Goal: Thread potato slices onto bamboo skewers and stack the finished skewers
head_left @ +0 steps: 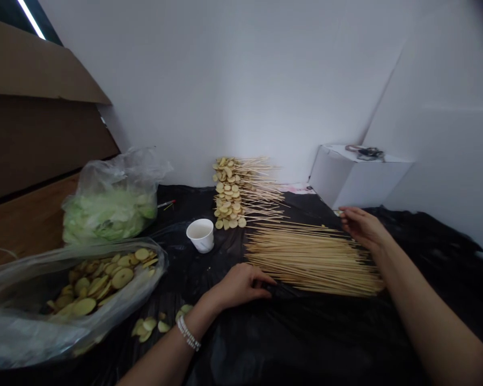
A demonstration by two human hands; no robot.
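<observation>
The loose skewers [314, 260] lay right of the black-covered tabletop's [265, 343] middle, parallel, likely so that single ones came away easily. The left hand [241, 284], half open, rested by their near left end; the right hand [361, 228] hung over their far right side, fingertips together, on what I couldn't tell. Threaded slices [228, 195] were stacked toward the far edge, perhaps out of the way; the slice bag [32, 335] sat along the left edge, probably for reach.

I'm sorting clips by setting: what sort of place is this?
Probably a makeshift food-prep spot, judging by the bagged slices, the loaded skewers and the spread of bare sticks.
</observation>
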